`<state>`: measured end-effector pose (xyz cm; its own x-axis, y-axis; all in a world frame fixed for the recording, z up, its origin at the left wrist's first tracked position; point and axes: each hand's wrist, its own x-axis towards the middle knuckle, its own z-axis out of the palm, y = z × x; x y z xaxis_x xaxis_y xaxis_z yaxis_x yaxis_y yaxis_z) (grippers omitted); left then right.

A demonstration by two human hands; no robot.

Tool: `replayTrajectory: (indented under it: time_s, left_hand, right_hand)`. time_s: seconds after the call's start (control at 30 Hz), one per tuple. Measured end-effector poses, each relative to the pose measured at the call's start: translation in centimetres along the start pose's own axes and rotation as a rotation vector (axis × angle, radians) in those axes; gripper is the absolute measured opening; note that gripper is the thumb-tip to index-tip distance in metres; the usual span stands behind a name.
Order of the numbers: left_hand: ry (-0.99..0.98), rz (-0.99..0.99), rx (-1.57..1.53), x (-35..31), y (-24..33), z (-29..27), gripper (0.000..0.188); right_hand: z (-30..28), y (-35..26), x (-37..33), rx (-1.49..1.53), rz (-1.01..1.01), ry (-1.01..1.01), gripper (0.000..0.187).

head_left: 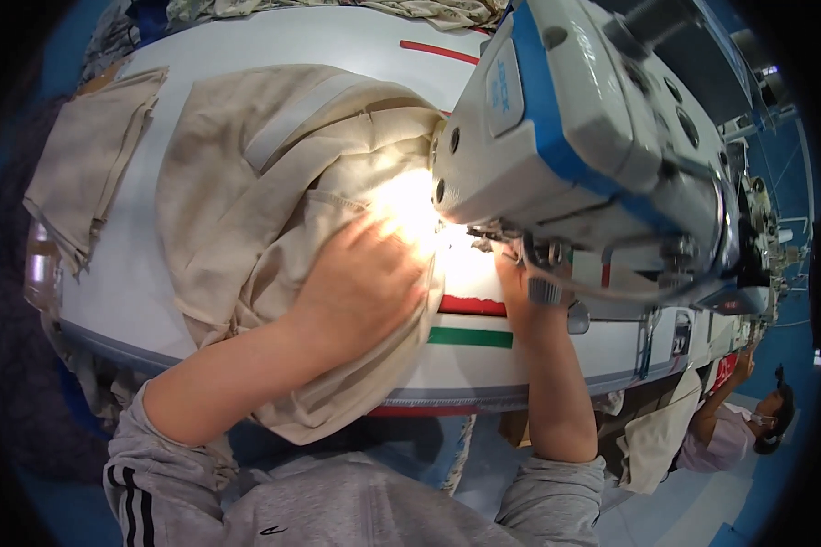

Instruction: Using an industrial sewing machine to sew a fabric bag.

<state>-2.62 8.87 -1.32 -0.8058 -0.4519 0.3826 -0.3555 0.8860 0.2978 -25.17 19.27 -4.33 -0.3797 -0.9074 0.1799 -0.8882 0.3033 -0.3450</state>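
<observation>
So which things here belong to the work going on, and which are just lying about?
In the work:
beige cloth under the left hand
sewing machine, partly hiding the right hand

Apparently just lying about:
folded beige pieces, left
patterned cloth, top of the picture

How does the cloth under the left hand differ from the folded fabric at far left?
The large cloth is rumpled into loose folds; the folded fabric lies flatter, in layers. The large cloth spreads much wider than the folded fabric. The left hand rests on the large cloth, while neither hand touches the folded fabric. Both are beige.
</observation>
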Motion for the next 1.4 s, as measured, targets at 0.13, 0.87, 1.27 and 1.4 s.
replayTrajectory:
  time_s: [0.13, 0.87, 1.27, 1.4]
  left_hand:
    - [0.049, -0.226, 0.147, -1.3, -5.4, -8.2, 0.043]
    - [0.321, -0.774, -1.023, -9.4, -3.1, -22.5, 0.020]
    - [0.595, -0.659, -1.443, -8.1, 2.7, -22.0, 0.031]
    - [0.837, -0.636, -1.388, -7.6, 2.8, -21.9, 0.030]
  right_hand:
    - [-4.4, -5.1, -5.6, 0.939, 0.186, -0.239, 0.034]
    - [-2.7, -13.1, -16.7, 1.814, 0.565, -0.110, 0.058]
    - [0.3, -18.0, -9.2, 0.451, -0.370, 0.428, 0.053]
    - [-0.7, -15.2, -7.1, 0.832, -0.407, 0.575, 0.038]
